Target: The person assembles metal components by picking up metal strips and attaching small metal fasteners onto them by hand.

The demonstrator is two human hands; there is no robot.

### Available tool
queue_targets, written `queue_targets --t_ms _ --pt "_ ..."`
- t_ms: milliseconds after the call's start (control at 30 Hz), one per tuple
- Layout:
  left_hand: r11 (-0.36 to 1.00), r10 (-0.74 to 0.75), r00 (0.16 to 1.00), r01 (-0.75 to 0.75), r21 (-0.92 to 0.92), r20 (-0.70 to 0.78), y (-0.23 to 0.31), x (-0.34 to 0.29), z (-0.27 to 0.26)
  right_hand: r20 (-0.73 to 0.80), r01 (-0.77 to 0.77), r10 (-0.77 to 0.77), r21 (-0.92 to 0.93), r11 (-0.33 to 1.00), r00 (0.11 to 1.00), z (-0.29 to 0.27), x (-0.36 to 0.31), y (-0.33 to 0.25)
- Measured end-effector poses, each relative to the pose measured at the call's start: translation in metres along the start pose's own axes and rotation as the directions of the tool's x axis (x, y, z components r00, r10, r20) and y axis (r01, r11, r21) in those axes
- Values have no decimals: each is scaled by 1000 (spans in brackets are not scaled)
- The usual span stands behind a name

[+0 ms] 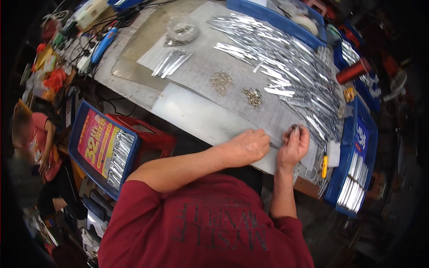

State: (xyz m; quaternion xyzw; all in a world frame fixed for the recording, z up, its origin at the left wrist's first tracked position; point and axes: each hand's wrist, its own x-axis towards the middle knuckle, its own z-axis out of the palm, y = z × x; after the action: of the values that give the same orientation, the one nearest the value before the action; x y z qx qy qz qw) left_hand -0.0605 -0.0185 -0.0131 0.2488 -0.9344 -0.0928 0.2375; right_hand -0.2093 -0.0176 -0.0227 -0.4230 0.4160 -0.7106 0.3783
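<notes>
My left hand (248, 146) is closed, its fingers curled over the near edge of a white board (192, 109); whatever it may hold is hidden. To its right, my right hand (292, 148) is raised with thumb and fingers pinched together at a small dark bit I cannot make out. Just beyond the hands lie a small heap of brassy metal pieces (252, 97) and a paler heap of tiny parts (221, 83). A large pile of flat silver metal strips (286, 58) spreads over the table's far right, reaching close to my right hand.
A few strips (171, 63) lie apart near a clear plastic bag (182, 31). Blue bins (351, 178) line the right side, beside a yellow-handled tool (325, 166). Another blue bin (80, 129) of strips rests on a red stool (152, 136). A person (44, 138) is at the left.
</notes>
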Motion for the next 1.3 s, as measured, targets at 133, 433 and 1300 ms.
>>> queue_targets --t_ms 133,433,1300 --pt "986 -148 955 123 -110 -256 -6 -10 -2 -38 -19 17 -39 999 999 -4 -2 5" --pt "773 -540 562 625 -106 -626 -114 -89 -68 12 -24 24 -47 999 1000 -3 -1 2" --pt "740 -507 593 671 36 -626 -191 -74 -88 46 -32 37 -104 994 998 2 -3 3"
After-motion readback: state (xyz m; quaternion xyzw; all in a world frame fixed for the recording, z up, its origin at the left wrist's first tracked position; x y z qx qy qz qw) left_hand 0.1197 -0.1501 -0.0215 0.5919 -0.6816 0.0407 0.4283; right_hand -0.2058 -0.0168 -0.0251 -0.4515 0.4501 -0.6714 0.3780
